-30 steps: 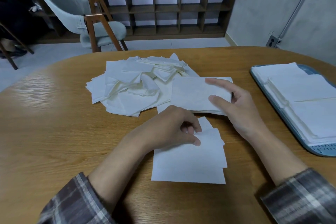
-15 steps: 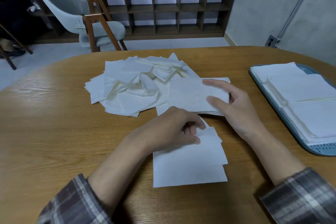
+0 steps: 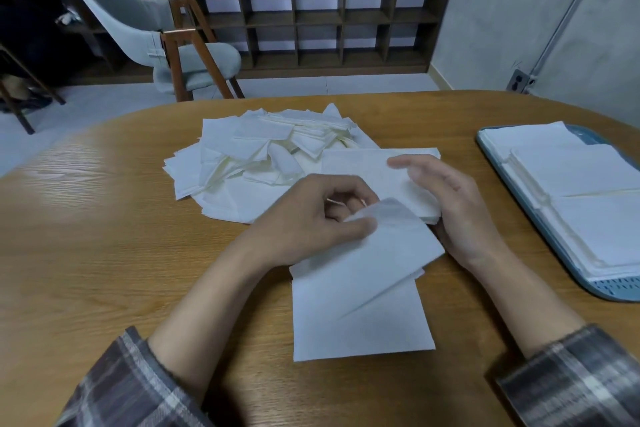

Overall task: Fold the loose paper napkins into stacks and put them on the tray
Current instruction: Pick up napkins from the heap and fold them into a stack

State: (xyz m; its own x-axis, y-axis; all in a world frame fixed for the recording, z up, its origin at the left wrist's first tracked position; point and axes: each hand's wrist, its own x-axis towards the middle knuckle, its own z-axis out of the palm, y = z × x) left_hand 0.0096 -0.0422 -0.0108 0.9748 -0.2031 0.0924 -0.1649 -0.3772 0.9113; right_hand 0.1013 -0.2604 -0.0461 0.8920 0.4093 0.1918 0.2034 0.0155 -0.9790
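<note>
A white paper napkin (image 3: 360,302) lies in front of me on the wooden table (image 3: 104,253). My left hand (image 3: 318,218) pinches its far corner and lifts it off the table, so the top layer curls up. My right hand (image 3: 446,204) rests with relaxed fingers on a small stack of folded napkins (image 3: 356,166) just beyond. A loose pile of white napkins (image 3: 256,156) spreads over the table's middle. At the right edge a blue-grey tray (image 3: 616,288) holds stacks of folded napkins (image 3: 571,177).
A grey chair with wooden legs (image 3: 180,55) stands beyond the table's far edge. Dark wooden shelving (image 3: 329,17) runs along the back wall. Bare wood lies to the left of the pile and near me on both sides.
My left hand has lifted the near napkin's far corner upward, and the top layer now peels up and skews. My right hand has stayed on the folded stack, fingers slightly shifted.
</note>
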